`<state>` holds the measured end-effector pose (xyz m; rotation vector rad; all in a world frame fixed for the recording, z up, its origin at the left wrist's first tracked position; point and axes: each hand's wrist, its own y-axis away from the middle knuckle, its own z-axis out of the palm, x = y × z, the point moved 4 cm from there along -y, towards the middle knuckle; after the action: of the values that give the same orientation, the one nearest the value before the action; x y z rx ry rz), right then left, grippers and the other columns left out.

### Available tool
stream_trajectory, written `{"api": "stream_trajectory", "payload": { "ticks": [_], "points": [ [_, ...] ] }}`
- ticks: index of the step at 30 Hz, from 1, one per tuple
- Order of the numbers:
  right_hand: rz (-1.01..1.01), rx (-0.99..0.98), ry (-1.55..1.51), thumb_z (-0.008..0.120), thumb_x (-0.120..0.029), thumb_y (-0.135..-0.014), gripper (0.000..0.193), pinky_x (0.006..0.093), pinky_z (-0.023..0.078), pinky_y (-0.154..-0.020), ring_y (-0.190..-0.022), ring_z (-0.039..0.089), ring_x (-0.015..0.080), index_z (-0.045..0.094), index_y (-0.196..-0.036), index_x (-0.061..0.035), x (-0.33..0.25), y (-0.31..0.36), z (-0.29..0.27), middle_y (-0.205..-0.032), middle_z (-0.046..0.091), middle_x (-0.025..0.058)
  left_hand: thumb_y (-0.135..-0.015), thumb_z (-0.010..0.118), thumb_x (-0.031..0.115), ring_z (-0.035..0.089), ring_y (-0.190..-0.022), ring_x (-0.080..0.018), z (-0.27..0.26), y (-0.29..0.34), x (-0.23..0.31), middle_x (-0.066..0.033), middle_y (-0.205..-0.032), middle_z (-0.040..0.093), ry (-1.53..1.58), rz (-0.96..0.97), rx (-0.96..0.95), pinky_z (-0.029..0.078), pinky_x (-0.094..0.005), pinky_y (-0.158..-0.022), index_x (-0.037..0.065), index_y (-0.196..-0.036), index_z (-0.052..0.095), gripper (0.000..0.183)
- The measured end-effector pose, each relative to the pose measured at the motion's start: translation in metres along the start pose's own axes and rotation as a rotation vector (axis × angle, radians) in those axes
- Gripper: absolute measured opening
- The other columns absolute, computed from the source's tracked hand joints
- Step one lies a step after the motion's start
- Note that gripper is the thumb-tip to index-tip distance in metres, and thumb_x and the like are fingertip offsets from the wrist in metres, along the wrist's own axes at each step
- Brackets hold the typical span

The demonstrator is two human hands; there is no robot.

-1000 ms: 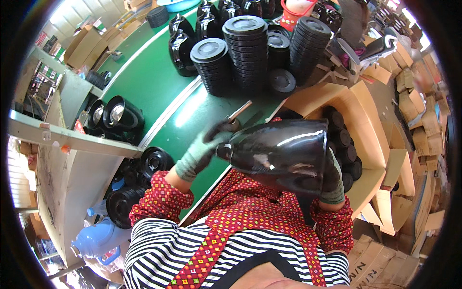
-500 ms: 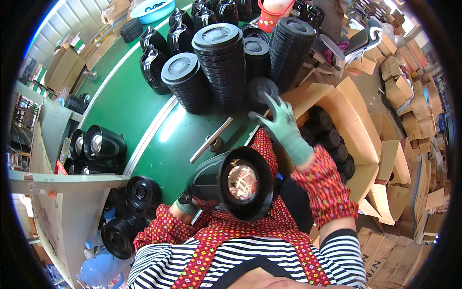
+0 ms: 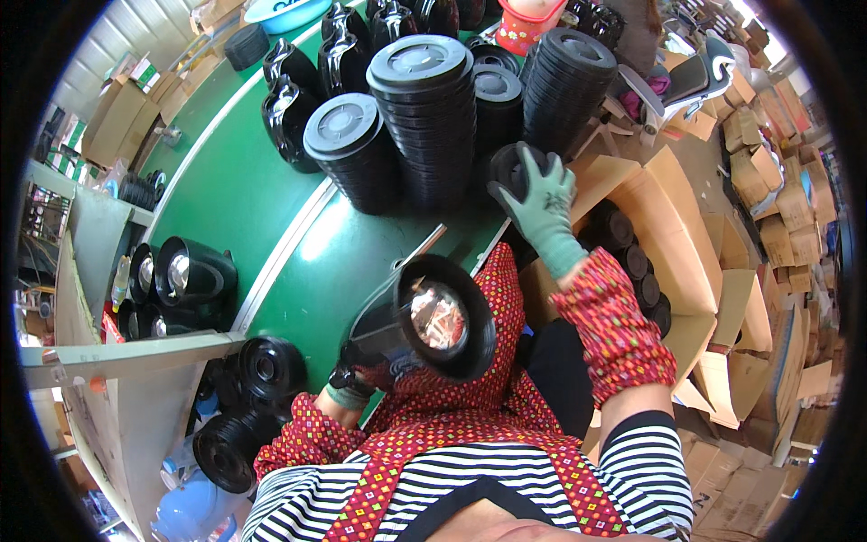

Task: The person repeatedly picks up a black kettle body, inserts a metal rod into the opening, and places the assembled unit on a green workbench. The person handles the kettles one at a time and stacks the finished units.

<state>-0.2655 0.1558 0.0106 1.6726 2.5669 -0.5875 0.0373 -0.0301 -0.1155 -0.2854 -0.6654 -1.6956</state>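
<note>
My left hand (image 3: 350, 387), gloved and mostly hidden, grips a glossy black jug body (image 3: 379, 336) at its lower end. The jug is tilted, and its wide mouth shows a shiny mirrored interior. Ahead and to the right, my right hand (image 3: 549, 206) in a pale green glove has its thumb and fingers around a black round lid (image 3: 511, 173). That lid is by the foot of tall stacks of black lids (image 3: 423, 117). Behind the jug, a metal rod (image 3: 432, 239) stands out over the green table (image 3: 271, 280).
Several glossy black jugs (image 3: 291, 126) stand at the back left, with more jugs (image 3: 194, 269) at the left. An open cardboard box (image 3: 673, 217) holding black round parts is at my right. A red bucket (image 3: 524, 32) and a blue basin (image 3: 284, 14) are at the back.
My right hand has come down onto the black lid, its thumb and fingers closing around it. The jug in my left hand has shifted left and now covers part of the metal rod.
</note>
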Motion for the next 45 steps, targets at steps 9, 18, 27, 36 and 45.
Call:
{"api": "stream_trajectory", "payload": {
  "ticks": [9,18,27,36,45],
  "points": [
    [-0.265,-0.206,-0.863,0.068,-0.063,-0.09,0.094,0.0495,0.031,-0.12,-0.142,0.044,0.0413,0.045,-0.157,-0.0007,-0.038,0.16,-0.152,-0.158,0.046,0.0216,-0.114,0.043,0.035,0.055,-0.14,-0.0341,0.031,-0.028,-0.051,-0.0255,-0.156,0.047,0.305,-0.202,-0.293,0.045,-0.0422,-0.121,-0.003,-0.157,0.038,0.058],
    [-0.232,-0.149,-0.904,0.064,-0.072,-0.089,0.099,0.0527,0.03,-0.118,-0.142,0.041,0.0439,0.046,-0.157,-0.0014,-0.009,0.219,-0.185,-0.157,0.043,0.0249,-0.112,0.05,0.02,0.059,-0.135,-0.0302,0.164,-0.013,-0.009,-0.0208,-0.154,0.051,0.193,-0.179,-0.666,0.048,-0.0406,-0.117,-0.002,-0.156,0.04,0.051],
    [-0.457,0.016,-0.719,0.067,-0.07,-0.086,0.105,0.0602,0.026,-0.119,-0.144,0.035,0.0504,0.036,-0.162,-0.0045,0.006,0.241,-0.2,-0.16,0.03,0.0326,-0.111,0.052,0.014,0.06,-0.134,-0.0282,0.173,-0.008,-0.013,-0.0173,-0.153,0.054,-0.127,-0.23,-0.684,0.053,-0.0425,-0.112,0.003,-0.155,0.044,0.046],
    [-0.266,-0.166,-1.109,0.07,-0.066,-0.09,0.11,0.0519,0.021,-0.125,-0.153,0.028,0.0423,0.022,-0.167,-0.0036,0.022,0.23,-0.204,-0.166,0.026,0.0272,-0.097,0.071,0.016,0.066,-0.123,-0.0247,0.177,-0.01,0.012,-0.0166,-0.143,0.061,-0.831,0.234,-0.436,0.056,-0.0407,-0.105,0.0,-0.142,0.056,0.051],
    [0.031,-0.201,-1.227,0.075,-0.044,-0.093,0.095,0.0431,0.027,-0.124,-0.152,0.036,0.037,0.029,-0.164,-0.0006,0.006,0.234,-0.215,-0.16,0.039,0.0256,-0.084,0.085,0.012,0.068,-0.122,-0.0277,0.148,0.002,0.024,-0.0182,-0.139,0.065,-1.122,0.453,-0.21,0.057,-0.0421,-0.105,-0.006,-0.137,0.059,0.061]
  ]
}}
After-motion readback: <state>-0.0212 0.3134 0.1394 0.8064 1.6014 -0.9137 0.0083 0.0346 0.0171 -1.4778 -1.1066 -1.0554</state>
